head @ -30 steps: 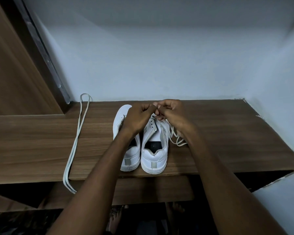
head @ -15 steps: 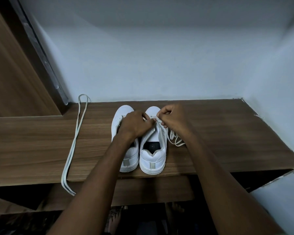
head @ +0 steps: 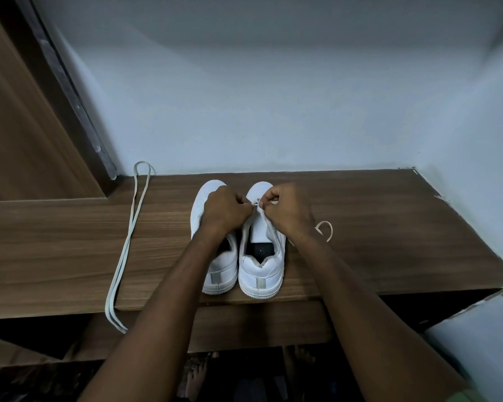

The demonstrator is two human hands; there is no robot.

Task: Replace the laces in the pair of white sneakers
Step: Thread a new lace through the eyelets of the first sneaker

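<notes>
Two white sneakers stand side by side on the wooden shelf (head: 375,227), heels toward me. My left hand (head: 224,210) rests over the left sneaker (head: 219,269) and pinches the lace at the front of the right sneaker (head: 260,271). My right hand (head: 288,210) pinches the same white lace (head: 324,230) from the other side; a loose loop of it lies on the shelf to the right of my wrist. The right sneaker's tongue is bare below my hands. A second long white lace (head: 125,242) lies folded double at the left, its ends hanging over the front edge.
A pale wall closes the shelf at the back and right. A wooden panel (head: 26,140) with a metal strip rises at the left. Below the shelf's front edge is a dark space where bare feet show.
Both hands have moved toward the toe end of the right sneaker. The lace that crossed its upper eyelets is gone from there, and its loose loop now lies farther right on the shelf.
</notes>
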